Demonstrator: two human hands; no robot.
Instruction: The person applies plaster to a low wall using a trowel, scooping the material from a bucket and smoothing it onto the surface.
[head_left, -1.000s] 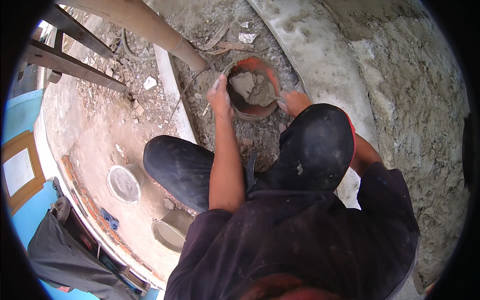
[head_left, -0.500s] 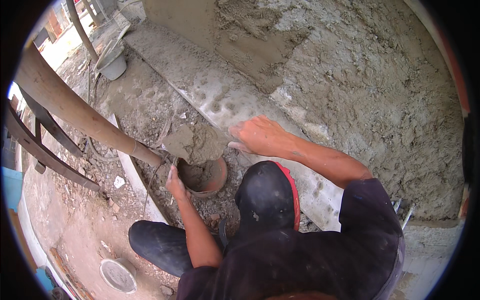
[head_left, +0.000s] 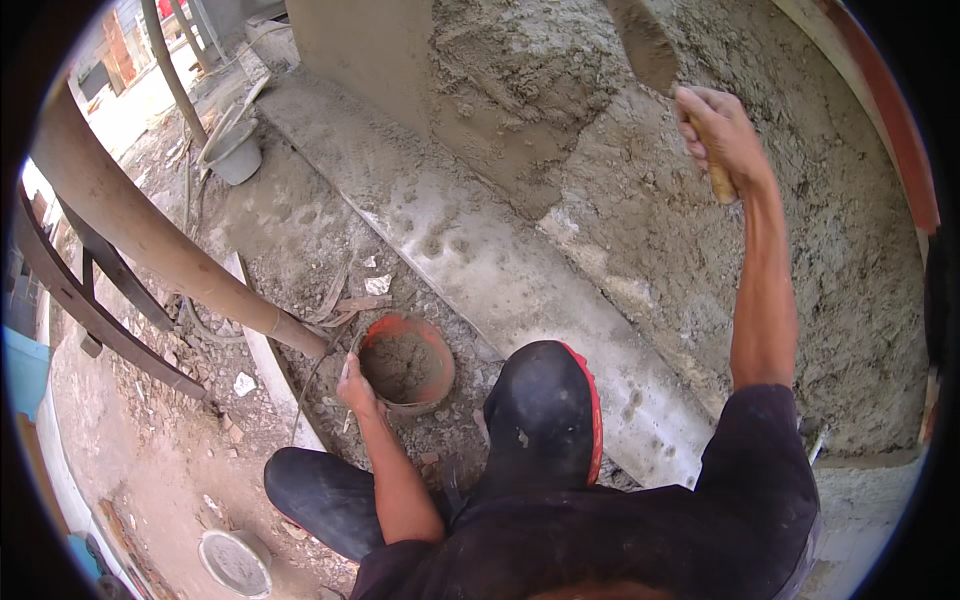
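My left hand (head_left: 357,388) grips the near-left rim of an orange bucket (head_left: 436,374), fingers closed over its edge. Grey wet mortar (head_left: 396,362) lies inside the bucket, which stands on rubble. Up against the rough wall (head_left: 690,260), my right hand (head_left: 727,137) is wrapped round the wooden handle of a trowel (head_left: 648,50). The trowel's blade points up and away and is coated with mortar; its tip lies near the picture's upper edge. Wet mortar (head_left: 510,130) covers part of the wall to the left of the trowel.
A concrete ledge (head_left: 450,245) runs along the wall's foot. Left of the bucket, a thick wooden pole (head_left: 180,235) slants down beside a board (head_left: 275,375). A grey bucket (head_left: 234,153) stands far left, a mortar-crusted tub (head_left: 238,563) near left. Dark curved bars (head_left: 110,320) rise at the left.
My right hand has swung up and right from above the bucket to the wall. The mortar heap carried over the bucket no longer shows there. My left hand stays on the rim.
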